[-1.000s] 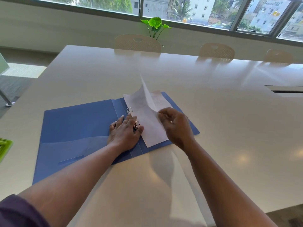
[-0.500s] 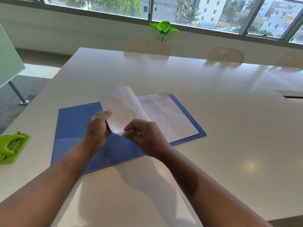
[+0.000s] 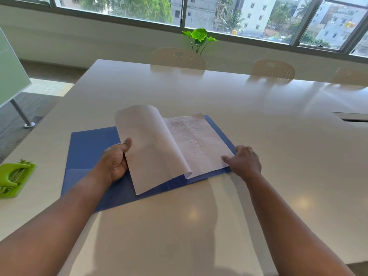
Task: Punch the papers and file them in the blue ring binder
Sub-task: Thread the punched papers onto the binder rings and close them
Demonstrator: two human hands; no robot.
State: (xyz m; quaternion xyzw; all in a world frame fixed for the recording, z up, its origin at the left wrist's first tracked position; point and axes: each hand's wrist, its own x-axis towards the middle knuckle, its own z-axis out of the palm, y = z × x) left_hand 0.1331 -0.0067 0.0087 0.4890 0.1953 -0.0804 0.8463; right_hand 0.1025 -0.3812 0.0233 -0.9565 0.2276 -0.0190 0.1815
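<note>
1. Head view, what has changed: half a second ago both hands were bunched together over the binder's spine, working a sheet at the rings. Now they have parted. The left hand point(image 3: 115, 162) has swung the top sheet point(image 3: 151, 148) over to the left, thumb on its face and fingers curled behind its edge, so it is gripping that sheet. The right hand point(image 3: 246, 162) has moved out to the near right corner of the printed sheet point(image 3: 199, 144), fingers loosely spread and resting there, grasping nothing.

2. Head view, where things lie: the blue ring binder point(image 3: 89, 148) lies open and flat on the counter point(image 3: 258, 120), the papers on its right half. The rings are hidden under the curling sheet. The green hole punch point(image 3: 14, 176) sits well apart at the left edge of the counter, untouched.

3. What it means: the papers appear to be on the rings already, and the person seems to be leafing through to check or settle them. Judging from this, punching is done and closing the binder is what remains.
</note>
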